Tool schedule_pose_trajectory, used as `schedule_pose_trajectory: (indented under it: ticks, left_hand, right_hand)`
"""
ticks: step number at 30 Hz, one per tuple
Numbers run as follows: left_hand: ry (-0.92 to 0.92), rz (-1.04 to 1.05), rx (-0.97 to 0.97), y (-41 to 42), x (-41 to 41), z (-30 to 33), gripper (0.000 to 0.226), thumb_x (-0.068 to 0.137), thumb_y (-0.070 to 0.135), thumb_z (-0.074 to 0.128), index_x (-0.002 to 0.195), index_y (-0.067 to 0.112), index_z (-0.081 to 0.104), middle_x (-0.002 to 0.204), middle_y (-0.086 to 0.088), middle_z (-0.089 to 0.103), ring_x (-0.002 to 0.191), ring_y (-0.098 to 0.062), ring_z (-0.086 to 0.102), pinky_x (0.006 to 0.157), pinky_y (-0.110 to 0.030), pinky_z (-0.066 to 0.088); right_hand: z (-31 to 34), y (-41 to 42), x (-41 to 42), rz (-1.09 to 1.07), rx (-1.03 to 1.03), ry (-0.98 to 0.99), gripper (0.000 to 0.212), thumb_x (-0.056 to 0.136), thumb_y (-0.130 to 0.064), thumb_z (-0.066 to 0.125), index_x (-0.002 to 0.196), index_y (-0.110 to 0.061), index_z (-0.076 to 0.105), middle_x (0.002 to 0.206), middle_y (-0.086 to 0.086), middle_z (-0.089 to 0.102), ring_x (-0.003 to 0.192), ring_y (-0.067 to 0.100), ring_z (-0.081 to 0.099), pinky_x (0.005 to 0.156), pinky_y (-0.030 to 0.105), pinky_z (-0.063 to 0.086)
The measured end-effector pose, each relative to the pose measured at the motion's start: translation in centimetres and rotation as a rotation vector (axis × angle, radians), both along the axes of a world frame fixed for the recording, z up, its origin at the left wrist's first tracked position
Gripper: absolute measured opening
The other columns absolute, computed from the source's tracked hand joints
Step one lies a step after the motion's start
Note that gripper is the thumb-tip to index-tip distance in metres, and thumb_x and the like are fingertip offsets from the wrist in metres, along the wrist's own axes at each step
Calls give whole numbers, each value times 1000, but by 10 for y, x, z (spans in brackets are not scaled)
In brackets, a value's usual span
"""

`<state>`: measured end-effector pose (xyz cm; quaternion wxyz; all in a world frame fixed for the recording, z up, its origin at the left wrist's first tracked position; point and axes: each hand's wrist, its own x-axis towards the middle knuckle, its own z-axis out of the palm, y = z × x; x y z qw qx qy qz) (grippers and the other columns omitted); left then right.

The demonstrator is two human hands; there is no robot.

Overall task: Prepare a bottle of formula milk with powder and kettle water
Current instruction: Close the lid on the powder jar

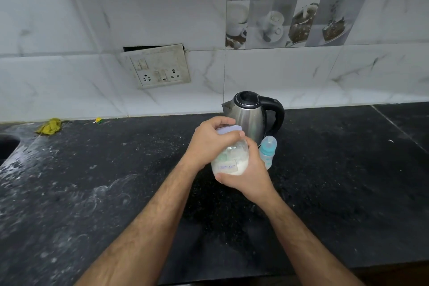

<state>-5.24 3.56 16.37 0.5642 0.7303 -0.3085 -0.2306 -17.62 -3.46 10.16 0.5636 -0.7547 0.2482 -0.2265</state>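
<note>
Item: powder jar, held just in front of the steel kettle. My left hand curls over its pale lid; my right hand wraps the base. Baby bottle stands capped beside the kettle's foot. I'd brace the base firmly, twist the lid level, avoiding spilled powder.

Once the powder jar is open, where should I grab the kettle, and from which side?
Take the kettle by its black loop handle, coming in from the right. The handle faces right, the spout points left, and the baby bottle stands close in front, so a frontal reach risks knocking it.
</note>
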Motion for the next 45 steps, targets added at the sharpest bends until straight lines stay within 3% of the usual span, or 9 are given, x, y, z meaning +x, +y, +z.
schedule_pose_trajectory:
  ticks: [5, 10, 13, 16, 19, 24, 30, 37, 45]
  left_hand:
    - [-7, -16, -48, 5, 0, -3, 43, 59, 47, 79, 100, 37, 69, 102, 10, 72, 97, -9, 69, 90, -42, 58]
    - [124, -114, -96, 14, 5, -22, 74, 75, 58, 69, 140, 33, 43, 124, 8, 64, 113, -5, 63, 97, -28, 51]
    - [211, -85, -93, 20, 0, -39, 48, 94, 65, 43, 124, 30, 55, 124, 12, 59, 110, 1, 57, 100, -29, 44]
    - [294, -129, -6, 29, -3, -58, 52, 99, 60, 33, 127, 26, 63, 122, 3, 71, 114, -13, 66, 98, -41, 53]
    - [338, -143, 27, 37, -7, -70, 42, 102, 50, 38, 123, 25, 64, 117, 3, 73, 109, -17, 70, 93, -47, 57]
    - [372, -142, -6, 36, -5, -84, 28, 102, 32, 51, 125, 26, 64, 115, 6, 73, 109, -11, 68, 81, -30, 59]
    - [384, -194, 81, 22, 6, -114, 41, 98, 22, 60, 137, 32, 55, 128, 14, 66, 122, -6, 59, 99, -33, 50]
    - [358, -196, 182, -3, 29, -128, 48, 98, 23, 60, 144, 32, 48, 138, 15, 58, 130, -9, 50, 93, -33, 47]
    - [314, -185, 217, -26, 43, -135, 49, 102, 18, 53, 147, 33, 41, 137, 17, 54, 129, -9, 47, 94, -35, 46]
  right_hand:
    - [-3, 1, 2, 42, 31, -10, 98, 53, -30, 88, 134, -42, 33, 122, -18, 58, 111, 1, 61, 95, 35, 55]
    - [-17, -4, -1, 46, 33, 19, 107, 50, -32, 91, 140, -33, 33, 129, -16, 55, 117, 5, 59, 98, 41, 54]
    - [-26, -9, -3, 15, 35, 14, 110, 49, -31, 92, 142, -31, 32, 133, -11, 55, 120, 8, 58, 100, 42, 53]
    - [-32, -14, -4, 12, 45, 14, 110, 50, -28, 91, 141, -27, 31, 134, -10, 53, 121, 6, 57, 99, 35, 52]
    - [-38, -17, -6, 40, 62, 63, 107, 53, -30, 91, 140, -25, 30, 132, -13, 51, 119, 1, 56, 95, 27, 52]
    - [-49, -38, -8, 159, 32, 209, 77, 74, -34, 84, 137, -25, 42, 133, -5, 56, 118, 6, 58, 98, 30, 52]
    - [-66, -61, 0, 102, -135, 398, 90, 48, -51, 82, 131, -28, 57, 119, -5, 57, 106, 10, 60, 96, 37, 52]
    - [-81, -75, 25, 24, -192, 425, 81, 59, -21, 88, 133, -20, 56, 123, 1, 60, 111, 18, 60, 98, 37, 50]
    - [-92, -89, 49, -39, -191, 416, 75, 62, -11, 86, 132, -17, 57, 123, 1, 63, 113, 19, 59, 98, 33, 48]
